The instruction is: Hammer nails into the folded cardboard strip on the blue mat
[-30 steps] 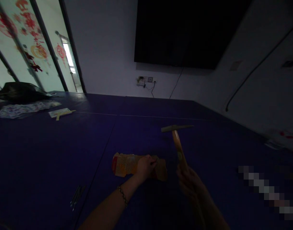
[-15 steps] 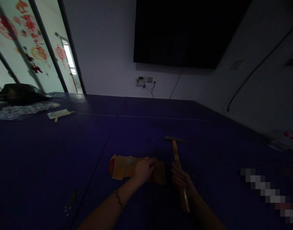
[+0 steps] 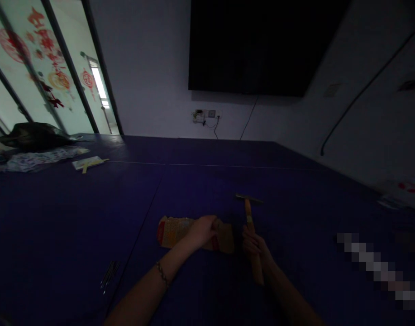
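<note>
A flattened piece of printed cardboard (image 3: 225, 236), brown with red and orange parts, lies on the dark blue table. On its middle rests my left hand (image 3: 203, 230), fingers curled and tips pressed together; whatever they may pinch is too dark and small to see. Just right of the cardboard, my right hand (image 3: 255, 244) is wrapped round the wooden handle of a hammer (image 3: 248, 209). The hammer's metal head points away from me, a little beyond the cardboard's far edge. Several thin nails (image 3: 110, 274) lie in a loose bunch to the left, apart from both hands.
The wide blue table (image 3: 180, 190) runs back to a wall with power sockets (image 3: 207, 114) and a large black screen (image 3: 251, 45). At the far left lie a dark bag (image 3: 37, 135), crumpled plastic packaging (image 3: 44, 157) and a white packet (image 3: 88, 162). A blurred-out strip (image 3: 377, 267) shows at right.
My view has shifted slightly. The left hand still sits on the cardboard, its fingers a little more bunched. The hammer has tilted slightly in my right hand, which keeps its hold.
</note>
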Available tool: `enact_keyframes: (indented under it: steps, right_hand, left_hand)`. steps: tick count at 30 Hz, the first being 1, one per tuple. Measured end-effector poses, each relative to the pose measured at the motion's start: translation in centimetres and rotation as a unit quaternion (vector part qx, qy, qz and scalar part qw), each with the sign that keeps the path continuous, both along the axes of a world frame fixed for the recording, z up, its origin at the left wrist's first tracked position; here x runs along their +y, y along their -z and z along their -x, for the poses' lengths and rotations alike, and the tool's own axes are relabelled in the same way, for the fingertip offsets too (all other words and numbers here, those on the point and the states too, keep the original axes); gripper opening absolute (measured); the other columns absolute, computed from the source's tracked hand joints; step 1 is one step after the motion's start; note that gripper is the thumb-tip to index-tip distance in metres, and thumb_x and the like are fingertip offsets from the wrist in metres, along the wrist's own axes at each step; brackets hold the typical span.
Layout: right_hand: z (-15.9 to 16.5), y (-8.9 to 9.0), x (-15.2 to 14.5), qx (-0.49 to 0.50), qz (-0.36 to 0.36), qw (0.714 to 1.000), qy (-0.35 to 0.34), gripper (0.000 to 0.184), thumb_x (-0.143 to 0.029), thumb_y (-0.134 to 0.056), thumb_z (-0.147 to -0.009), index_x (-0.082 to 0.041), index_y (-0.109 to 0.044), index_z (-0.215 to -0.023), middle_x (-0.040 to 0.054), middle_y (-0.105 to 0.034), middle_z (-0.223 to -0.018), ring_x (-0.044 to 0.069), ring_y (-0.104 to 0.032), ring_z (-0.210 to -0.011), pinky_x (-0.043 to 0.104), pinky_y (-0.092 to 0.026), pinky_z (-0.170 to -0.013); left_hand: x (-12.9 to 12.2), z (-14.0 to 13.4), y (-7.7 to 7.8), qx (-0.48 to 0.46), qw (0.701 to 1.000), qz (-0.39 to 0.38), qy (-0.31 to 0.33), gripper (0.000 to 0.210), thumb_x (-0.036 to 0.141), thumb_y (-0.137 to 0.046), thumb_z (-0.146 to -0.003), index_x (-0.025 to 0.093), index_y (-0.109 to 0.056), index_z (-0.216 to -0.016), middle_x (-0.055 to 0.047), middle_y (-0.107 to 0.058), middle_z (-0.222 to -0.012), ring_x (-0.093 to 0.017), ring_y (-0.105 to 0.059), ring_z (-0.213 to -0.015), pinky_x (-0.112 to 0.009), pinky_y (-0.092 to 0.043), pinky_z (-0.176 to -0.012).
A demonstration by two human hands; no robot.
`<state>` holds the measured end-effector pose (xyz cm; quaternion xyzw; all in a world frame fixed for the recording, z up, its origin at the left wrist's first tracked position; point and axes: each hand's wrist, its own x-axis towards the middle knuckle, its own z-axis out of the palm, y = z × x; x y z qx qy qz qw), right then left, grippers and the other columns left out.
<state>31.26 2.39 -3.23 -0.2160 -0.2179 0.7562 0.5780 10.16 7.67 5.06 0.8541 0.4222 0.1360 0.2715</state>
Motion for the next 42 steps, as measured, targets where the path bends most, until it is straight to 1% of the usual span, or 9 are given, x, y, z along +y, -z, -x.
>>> enact_keyframes:
  steps: [5,9,13,16,20,27,32,38,42]
  right_hand:
    - [0.3,-0.5,-0.5,0.015,0.019,1.0,0.009,0.023,-0.014,-0.057,-0.073,-0.019,-0.04,-0.059,-0.0132,-0.027,-0.037,-0.001,-0.015,-0.026,0.008,-0.024,-0.026]
    - [0.2,-0.5,-0.4,0.018,0.036,0.999,0.013,0.022,-0.013,-0.058,-0.072,-0.019,-0.04,-0.062,-0.0136,-0.027,-0.037,-0.002,-0.016,-0.025,0.007,-0.022,-0.026]
    - [0.2,-0.7,-0.5,0.02,0.052,0.998,0.019,0.021,-0.012,-0.059,-0.071,-0.02,-0.04,-0.065,-0.014,-0.029,-0.038,-0.002,-0.017,-0.025,0.006,-0.021,-0.026]
    - [0.1,-0.6,-0.6,0.019,0.064,0.997,0.025,0.021,-0.012,-0.06,-0.07,-0.02,-0.041,-0.066,-0.0138,-0.03,-0.038,-0.002,-0.02,-0.025,0.006,-0.023,-0.027]
    - [-0.3,0.3,-0.2,-0.015,0.063,0.997,0.029,0.018,-0.013,-0.061,-0.069,-0.02,-0.045,-0.069,-0.0137,-0.028,-0.038,-0.001,-0.019,-0.025,0.007,-0.024,-0.026]
    - [-1.0,1.3,0.7,-0.02,0.053,0.998,0.006,0.022,-0.012,-0.067,-0.062,-0.018,-0.047,-0.061,-0.0153,-0.019,-0.034,-0.002,-0.006,-0.025,0.006,-0.018,-0.024]
    - [-1.0,1.5,0.7,-0.011,0.043,0.999,0.002,0.016,-0.012,-0.063,-0.067,-0.019,-0.048,-0.066,-0.0142,-0.027,-0.035,-0.002,-0.009,-0.025,0.006,-0.021,-0.025]
    - [-0.7,1.5,0.5,-0.003,0.028,1.0,-0.003,0.021,-0.013,-0.061,-0.069,-0.019,-0.043,-0.061,-0.0139,-0.026,-0.035,-0.001,-0.009,-0.025,0.007,-0.019,-0.024]
    - [-0.4,0.7,0.2,-0.01,0.034,0.999,-0.006,0.023,-0.014,-0.059,-0.071,-0.019,-0.04,-0.06,-0.013,-0.029,-0.037,-0.001,-0.011,-0.026,0.008,-0.023,-0.025]
  left_hand:
    - [-1.5,4.1,-3.7,-0.059,0.997,-0.038,0.02,0.02,0.015,-0.053,-0.073,0.018,-0.063,-0.09,-0.003,-0.064,-0.09,-0.014,-0.058,-0.08,-0.022,-0.043,-0.072]
    - [-3.1,10.0,-4.9,-0.053,0.997,-0.033,-0.054,0.014,0.019,-0.053,-0.072,0.017,-0.066,-0.077,-0.002,-0.066,-0.08,-0.015,-0.059,-0.075,-0.023,-0.042,-0.07]
    - [-5.0,16.9,-4.1,-0.068,0.978,0.005,-0.196,0.017,0.023,-0.051,-0.071,0.016,-0.067,-0.071,-0.003,-0.068,-0.077,-0.016,-0.061,-0.073,-0.021,-0.043,-0.067]
    - [-6.7,21.6,-2.6,-0.055,0.934,0.042,-0.349,0.018,0.023,-0.052,-0.068,0.015,-0.067,-0.071,-0.004,-0.069,-0.076,-0.019,-0.062,-0.073,-0.022,-0.044,-0.066]
    - [-8.8,25.3,-0.6,-0.008,0.892,0.045,-0.449,0.02,0.025,-0.051,-0.068,0.015,-0.067,-0.072,-0.005,-0.069,-0.078,-0.022,-0.063,-0.077,-0.023,-0.044,-0.064]
    - [-9.7,25.5,0.3,0.063,0.899,0.063,-0.429,0.024,0.027,-0.045,-0.074,0.016,-0.067,-0.074,-0.006,-0.069,-0.079,-0.02,-0.063,-0.079,-0.022,-0.04,-0.06]
    - [-9.3,25.0,0.0,0.117,0.893,0.087,-0.425,0.026,0.026,-0.043,-0.076,0.016,-0.066,-0.074,-0.007,-0.069,-0.079,-0.02,-0.063,-0.077,-0.022,-0.038,-0.058]
    - [-9.0,24.6,-0.7,0.166,0.878,0.103,-0.438,0.022,0.023,-0.045,-0.073,0.016,-0.066,-0.071,-0.009,-0.068,-0.077,-0.019,-0.063,-0.073,-0.021,-0.036,-0.054]
    - [-8.6,24.8,-0.3,0.152,0.875,0.112,-0.446,0.02,0.024,-0.047,-0.069,0.016,-0.064,-0.065,-0.01,-0.067,-0.072,-0.022,-0.063,-0.07,-0.023,-0.035,-0.052]
